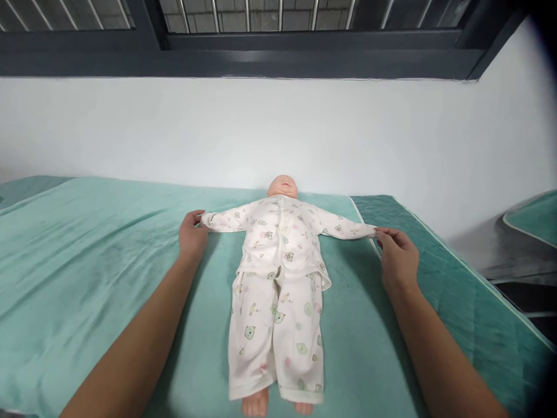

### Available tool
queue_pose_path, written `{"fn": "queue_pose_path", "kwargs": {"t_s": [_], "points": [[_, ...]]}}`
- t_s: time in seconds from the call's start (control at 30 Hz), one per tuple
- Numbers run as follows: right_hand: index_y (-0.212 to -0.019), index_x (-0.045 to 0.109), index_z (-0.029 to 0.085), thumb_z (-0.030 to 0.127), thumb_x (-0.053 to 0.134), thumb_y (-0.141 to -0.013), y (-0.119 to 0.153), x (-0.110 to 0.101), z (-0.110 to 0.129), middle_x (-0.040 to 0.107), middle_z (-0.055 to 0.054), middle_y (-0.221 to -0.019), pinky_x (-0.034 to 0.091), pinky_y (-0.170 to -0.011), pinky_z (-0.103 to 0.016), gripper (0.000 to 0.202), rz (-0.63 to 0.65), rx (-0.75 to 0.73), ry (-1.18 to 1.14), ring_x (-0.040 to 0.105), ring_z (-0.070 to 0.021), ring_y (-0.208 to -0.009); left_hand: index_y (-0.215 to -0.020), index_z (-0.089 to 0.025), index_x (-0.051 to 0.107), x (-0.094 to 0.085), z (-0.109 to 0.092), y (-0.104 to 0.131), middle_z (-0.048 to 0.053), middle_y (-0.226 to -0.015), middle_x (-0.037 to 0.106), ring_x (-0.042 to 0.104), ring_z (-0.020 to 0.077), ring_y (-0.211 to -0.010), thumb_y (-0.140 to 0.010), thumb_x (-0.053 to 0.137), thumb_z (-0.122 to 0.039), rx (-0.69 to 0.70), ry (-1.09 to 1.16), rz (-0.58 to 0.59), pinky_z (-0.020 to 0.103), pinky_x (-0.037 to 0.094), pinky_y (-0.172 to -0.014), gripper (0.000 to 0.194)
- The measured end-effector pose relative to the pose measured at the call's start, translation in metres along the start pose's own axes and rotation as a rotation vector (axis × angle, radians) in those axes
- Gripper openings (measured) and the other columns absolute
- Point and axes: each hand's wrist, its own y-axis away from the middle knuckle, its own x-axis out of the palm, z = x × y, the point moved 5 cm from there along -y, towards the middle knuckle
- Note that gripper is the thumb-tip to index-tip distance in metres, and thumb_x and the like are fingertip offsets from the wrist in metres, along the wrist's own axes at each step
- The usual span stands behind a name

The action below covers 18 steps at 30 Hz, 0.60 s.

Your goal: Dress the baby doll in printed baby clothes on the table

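Note:
A baby doll (282, 186) lies on its back on a green sheet, head toward the wall and feet toward me. It wears a white patterned long-sleeved top (282, 238) and matching trousers (275, 331), with its bare feet showing below the hems. Both sleeves are stretched out sideways. My left hand (193, 235) pinches the cuff of the sleeve on the left. At the other side, my right hand (397, 255) pinches the cuff of the right-hand sleeve between thumb and fingers. The doll's hands cannot be seen; the sleeves cover them.
The green sheet (108, 278) is wrinkled on the left. A darker quilted pad (461, 302) shows along the right edge. Behind the doll rises a white wall (278, 128) beneath a dark window frame (278, 58) with bars. Another green padded edge (535, 217) is at far right.

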Motion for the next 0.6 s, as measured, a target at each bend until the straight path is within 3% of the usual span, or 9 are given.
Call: {"fn": "queue_pose_path", "kwargs": {"t_s": [0.17, 0.27, 0.4, 0.5, 0.6], "points": [[-0.104, 0.065, 0.018, 0.037, 0.063, -0.072, 0.0, 0.01, -0.005, 0.067, -0.005, -0.097, 0.047, -0.071, -0.028, 0.037, 0.121, 0.051, 0.145, 0.062, -0.0178, -0.081, -0.109, -0.019, 0.066, 0.001, 0.001, -0.004, 0.004, -0.091, 0.071, 0.066, 0.0177, -0.083, -0.057, 0.056, -0.006, -0.042, 0.086, 0.02, 0.025, 0.048, -0.071, 0.054], [-0.106, 0.068, 0.017, 0.035, 0.068, -0.068, 0.001, 0.013, -0.007, 0.066, -0.007, -0.087, 0.044, -0.068, -0.033, 0.043, 0.169, 0.085, 0.294, 0.058, -0.0199, -0.071, -0.107, -0.018, 0.066, -0.002, 0.005, -0.004, 0.003, -0.087, 0.07, 0.065, 0.0159, -0.077, -0.06, 0.061, -0.009, -0.05, 0.192, -0.014, 0.026, 0.049, -0.071, 0.048], [-0.115, 0.07, 0.018, 0.035, 0.065, -0.071, 0.001, 0.015, -0.005, 0.065, -0.01, -0.087, 0.044, -0.073, -0.037, 0.047, 0.207, 0.061, 0.506, 0.057, -0.022, -0.07, -0.1, -0.017, 0.065, -0.007, 0.011, -0.005, 0.002, -0.082, 0.067, 0.06, 0.0126, -0.068, -0.064, 0.066, -0.015, -0.111, 0.309, -0.088, 0.024, 0.047, -0.065, 0.036], [-0.117, 0.07, 0.019, 0.035, 0.064, -0.071, 0.001, 0.013, -0.005, 0.065, -0.007, -0.08, 0.043, -0.066, -0.034, 0.049, 0.189, 0.068, 0.499, 0.054, -0.0189, -0.062, -0.099, -0.017, 0.061, -0.009, 0.011, -0.007, 0.002, -0.086, 0.067, 0.059, 0.0106, -0.067, -0.067, 0.065, -0.016, -0.135, 0.378, -0.131, 0.022, 0.046, -0.062, 0.033], [-0.123, 0.068, 0.021, 0.039, 0.062, -0.073, 0.001, 0.005, -0.006, 0.065, -0.004, -0.078, 0.039, -0.054, -0.029, 0.053, 0.091, 0.051, 0.365, 0.048, -0.0143, -0.054, -0.102, -0.019, 0.057, -0.011, 0.01, -0.009, 0.003, -0.096, 0.067, 0.06, 0.0091, -0.068, -0.068, 0.063, -0.013, -0.125, 0.403, -0.172, 0.02, 0.046, -0.062, 0.034]]}}
